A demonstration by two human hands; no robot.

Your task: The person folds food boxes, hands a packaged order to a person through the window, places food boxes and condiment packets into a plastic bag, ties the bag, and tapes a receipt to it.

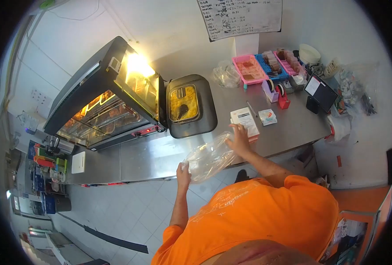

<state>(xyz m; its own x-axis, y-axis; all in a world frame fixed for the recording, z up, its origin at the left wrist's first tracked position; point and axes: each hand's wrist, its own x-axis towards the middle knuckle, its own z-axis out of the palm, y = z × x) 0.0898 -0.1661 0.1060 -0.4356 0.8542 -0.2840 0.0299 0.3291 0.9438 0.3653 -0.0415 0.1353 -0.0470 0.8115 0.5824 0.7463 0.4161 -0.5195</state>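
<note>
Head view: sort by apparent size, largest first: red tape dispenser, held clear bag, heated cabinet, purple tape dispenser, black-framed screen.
1. heated cabinet
2. held clear bag
3. black-framed screen
4. red tape dispenser and purple tape dispenser: too alike to rank.

Image size only; the bag may gain from nearness.

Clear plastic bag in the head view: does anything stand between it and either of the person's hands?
Nothing visible does. The left hand grips one end of the clear plastic bag, and the right hand is at the other. The white printed paper lies beyond the right hand, not between.
</note>
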